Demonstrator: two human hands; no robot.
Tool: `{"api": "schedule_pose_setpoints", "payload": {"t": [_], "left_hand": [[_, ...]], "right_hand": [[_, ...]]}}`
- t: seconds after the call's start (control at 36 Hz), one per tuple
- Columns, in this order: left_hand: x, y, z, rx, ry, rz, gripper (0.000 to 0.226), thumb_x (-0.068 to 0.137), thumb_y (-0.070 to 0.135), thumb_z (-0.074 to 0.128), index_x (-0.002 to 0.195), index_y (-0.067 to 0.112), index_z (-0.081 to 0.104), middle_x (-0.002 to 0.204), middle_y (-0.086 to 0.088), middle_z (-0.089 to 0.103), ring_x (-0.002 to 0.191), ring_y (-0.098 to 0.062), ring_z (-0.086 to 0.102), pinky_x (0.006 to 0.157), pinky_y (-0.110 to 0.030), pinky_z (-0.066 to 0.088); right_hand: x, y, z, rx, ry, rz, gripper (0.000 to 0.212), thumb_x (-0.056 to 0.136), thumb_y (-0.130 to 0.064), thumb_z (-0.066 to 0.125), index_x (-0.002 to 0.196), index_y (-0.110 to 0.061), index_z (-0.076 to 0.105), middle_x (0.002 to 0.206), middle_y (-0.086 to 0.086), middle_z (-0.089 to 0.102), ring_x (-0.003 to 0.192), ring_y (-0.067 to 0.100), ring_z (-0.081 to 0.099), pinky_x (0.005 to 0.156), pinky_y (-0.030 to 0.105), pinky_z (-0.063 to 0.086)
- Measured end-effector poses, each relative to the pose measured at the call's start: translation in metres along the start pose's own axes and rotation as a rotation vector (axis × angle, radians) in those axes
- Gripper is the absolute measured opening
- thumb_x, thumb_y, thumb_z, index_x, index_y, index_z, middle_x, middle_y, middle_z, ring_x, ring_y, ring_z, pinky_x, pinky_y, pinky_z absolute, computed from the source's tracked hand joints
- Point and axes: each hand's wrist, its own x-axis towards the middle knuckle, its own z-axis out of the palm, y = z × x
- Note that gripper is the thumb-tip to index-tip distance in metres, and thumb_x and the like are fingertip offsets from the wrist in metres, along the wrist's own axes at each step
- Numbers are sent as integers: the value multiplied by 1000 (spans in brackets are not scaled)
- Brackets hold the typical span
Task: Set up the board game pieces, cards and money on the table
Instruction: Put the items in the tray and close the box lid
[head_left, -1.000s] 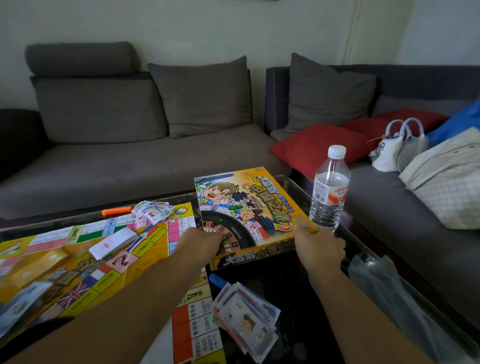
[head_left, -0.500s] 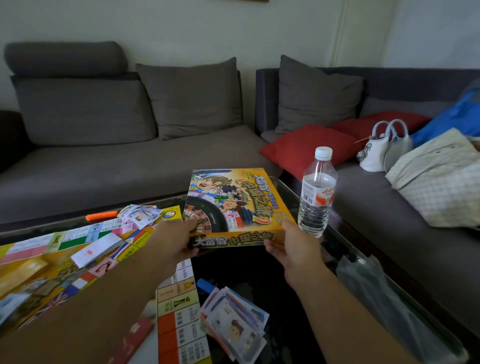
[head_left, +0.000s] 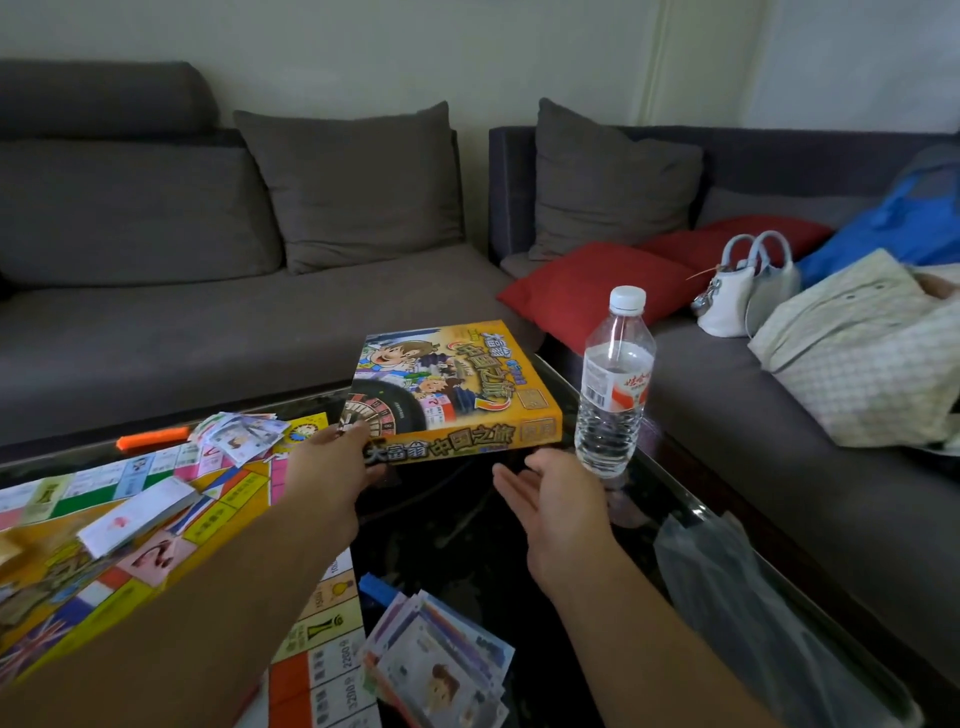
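A yellow game box (head_left: 457, 389) with cartoon children on its lid sits at the far edge of the dark glass table (head_left: 467, 519). My left hand (head_left: 332, 467) grips the box's near left corner. My right hand (head_left: 550, 493) hovers open, palm turned left, just in front of the box's near right corner and holds nothing. The unfolded game board (head_left: 104, 545) covers the table's left part, with a white card deck (head_left: 140, 514) on it. One pile of paper money (head_left: 239, 436) lies at the board's far corner, another pile of money (head_left: 441, 670) near me.
A clear water bottle (head_left: 613, 384) stands right of the box, close to my right hand. An orange marker (head_left: 150, 437) lies at the table's far left. A plastic bag (head_left: 753, 613) lies on the table's right edge. Grey sofas carry red cushions (head_left: 587, 291) and handbags (head_left: 743, 291).
My right hand has let go of the box's near right corner and opened. The box has moved a little farther away across the table; my left hand keeps its grip.
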Motion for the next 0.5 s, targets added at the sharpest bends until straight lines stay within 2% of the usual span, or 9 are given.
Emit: {"api": "schedule_pose_setpoints", "payload": {"t": [0.08,0.17,0.25,0.33,0.39,0.44,0.47,0.5], "left_hand": [[3,-4,13,-27,13,23,47,102,24,67,147,17,56,103,-3,70,87,-19,74,72,-30,61],[10,-11,26,-4,-15,35,52,101,25,68,150,17,52,106,-3,71,91,-19,75,84,-36,63],[15,-18,40,72,-30,68,56,100,25,70,151,16,51,99,2,68,90,-20,74,91,-40,62],[19,-23,49,207,-43,108,52,97,28,73,144,16,57,95,3,69,89,-21,74,88,-42,63],[20,-23,52,314,-39,145,45,95,34,74,135,17,63,94,0,72,86,-24,75,85,-46,64],[22,-24,55,434,-38,203,20,95,39,73,104,21,69,91,-2,74,86,-27,75,85,-48,64],[22,-24,56,496,-34,227,20,95,40,72,88,23,65,90,-3,74,86,-27,74,86,-48,63],[23,-24,57,556,-34,247,26,95,42,71,79,25,60,90,-3,74,86,-27,73,86,-47,63]], "right_hand": [[4,0,-4,-55,30,13,23,99,4,56,121,-1,54,98,22,66,90,32,77,82,40,65],[8,-3,-2,-140,64,1,5,99,6,54,101,1,57,84,17,65,74,25,72,77,38,63],[13,-3,-3,-286,69,-63,20,98,6,54,79,-2,58,72,12,66,66,21,67,86,43,60],[15,2,-8,-454,40,-176,19,93,0,60,75,-5,61,69,11,65,65,24,65,74,43,58],[13,4,-10,-522,34,-247,9,89,-5,62,80,-5,64,76,14,67,70,28,65,74,50,60],[14,5,-10,-563,31,-265,6,87,-8,62,82,-6,64,81,16,67,74,31,65,81,57,60],[15,6,-10,-577,21,-265,6,87,-9,61,82,-7,64,82,16,67,76,32,65,82,59,60],[16,7,-10,-592,16,-267,5,86,-10,61,82,-8,64,83,15,67,76,32,65,83,59,60]]}}
